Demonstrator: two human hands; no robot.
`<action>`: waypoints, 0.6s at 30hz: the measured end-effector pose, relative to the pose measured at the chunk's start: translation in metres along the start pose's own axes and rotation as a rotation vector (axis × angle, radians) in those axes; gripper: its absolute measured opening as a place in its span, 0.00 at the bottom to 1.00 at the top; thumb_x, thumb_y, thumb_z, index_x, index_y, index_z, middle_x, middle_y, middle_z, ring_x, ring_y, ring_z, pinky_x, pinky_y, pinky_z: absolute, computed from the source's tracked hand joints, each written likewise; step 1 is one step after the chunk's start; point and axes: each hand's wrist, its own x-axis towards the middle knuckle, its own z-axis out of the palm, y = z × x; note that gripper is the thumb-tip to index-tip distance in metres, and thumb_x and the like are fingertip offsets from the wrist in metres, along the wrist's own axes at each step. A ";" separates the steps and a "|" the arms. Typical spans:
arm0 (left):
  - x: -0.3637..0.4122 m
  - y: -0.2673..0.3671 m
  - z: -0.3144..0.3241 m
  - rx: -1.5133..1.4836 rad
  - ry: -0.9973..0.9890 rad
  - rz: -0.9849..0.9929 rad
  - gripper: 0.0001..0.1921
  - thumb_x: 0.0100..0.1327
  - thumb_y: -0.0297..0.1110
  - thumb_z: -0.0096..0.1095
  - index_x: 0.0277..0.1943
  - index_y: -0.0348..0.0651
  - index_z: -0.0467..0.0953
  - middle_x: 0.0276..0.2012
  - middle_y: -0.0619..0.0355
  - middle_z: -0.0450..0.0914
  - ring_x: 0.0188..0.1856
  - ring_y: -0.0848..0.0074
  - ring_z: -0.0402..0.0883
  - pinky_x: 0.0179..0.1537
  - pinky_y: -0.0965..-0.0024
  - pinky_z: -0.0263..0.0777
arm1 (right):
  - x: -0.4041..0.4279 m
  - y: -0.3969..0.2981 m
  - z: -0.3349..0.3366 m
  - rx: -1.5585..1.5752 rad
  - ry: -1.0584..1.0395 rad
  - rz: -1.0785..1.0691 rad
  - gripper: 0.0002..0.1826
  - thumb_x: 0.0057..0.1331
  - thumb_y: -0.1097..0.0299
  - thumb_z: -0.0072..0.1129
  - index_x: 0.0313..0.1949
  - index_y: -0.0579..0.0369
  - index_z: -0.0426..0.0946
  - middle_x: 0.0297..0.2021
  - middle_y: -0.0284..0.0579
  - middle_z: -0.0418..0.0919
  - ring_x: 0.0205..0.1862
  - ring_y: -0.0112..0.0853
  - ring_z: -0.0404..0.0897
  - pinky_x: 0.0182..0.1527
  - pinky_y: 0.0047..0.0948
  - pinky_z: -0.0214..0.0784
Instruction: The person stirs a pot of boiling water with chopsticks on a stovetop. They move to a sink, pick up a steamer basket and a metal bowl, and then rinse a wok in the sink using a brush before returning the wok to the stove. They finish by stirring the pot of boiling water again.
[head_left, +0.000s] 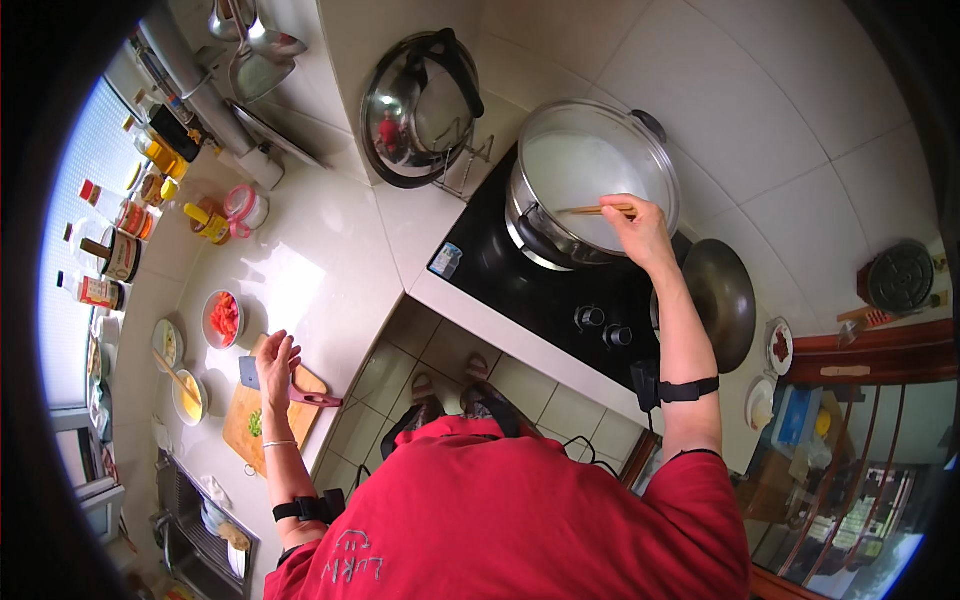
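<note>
My right hand (634, 225) grips a pair of wooden chopsticks (586, 211), whose tips reach into a large steel pot (525, 187) of cloudy, whitish liquid on the black hob (487, 232). Over the wooden cutting board (309, 375) is my left hand (277, 364), fingers loosely curled, with nothing seen in it. Beneath or beside it lies a cleaver (319, 398) with a reddish handle; part of its blade is hidden. Chopped green pieces (255, 423) rest on the board. Nearby stand a bowl of cut red pieces (224, 319) and a bowl of yellow liquid (189, 399) with chopsticks across it.
A dark wok (716, 307) sits right of the pot. Behind the hob's left corner, a steel lid (420, 109) leans on a wire rack. Bottles and jars (157, 150) line the window side, near a pink-lidded jar (246, 210). A sink (199, 532) lies at lower left.
</note>
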 end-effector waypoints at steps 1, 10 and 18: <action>0.000 0.000 0.000 -0.001 0.000 0.001 0.18 0.62 0.37 0.54 0.51 0.36 0.68 0.41 0.56 0.76 0.38 0.75 0.78 0.37 0.76 0.71 | 0.001 0.007 -0.002 0.002 0.046 -0.003 0.10 0.57 0.68 0.56 0.38 0.56 0.78 0.32 0.47 0.80 0.34 0.33 0.79 0.38 0.28 0.69; 0.001 -0.014 -0.009 -0.006 0.004 -0.013 0.17 0.62 0.37 0.55 0.50 0.37 0.68 0.41 0.56 0.75 0.37 0.75 0.78 0.37 0.76 0.71 | 0.002 0.028 -0.033 -0.011 0.373 -0.068 0.10 0.59 0.69 0.55 0.38 0.58 0.78 0.31 0.47 0.80 0.33 0.30 0.79 0.37 0.25 0.68; -0.001 -0.010 -0.004 0.003 -0.004 -0.004 0.18 0.62 0.37 0.54 0.51 0.36 0.68 0.42 0.56 0.76 0.38 0.75 0.78 0.37 0.76 0.71 | 0.039 0.061 -0.028 0.050 0.353 0.079 0.09 0.60 0.72 0.54 0.39 0.59 0.77 0.29 0.42 0.79 0.32 0.24 0.77 0.36 0.22 0.69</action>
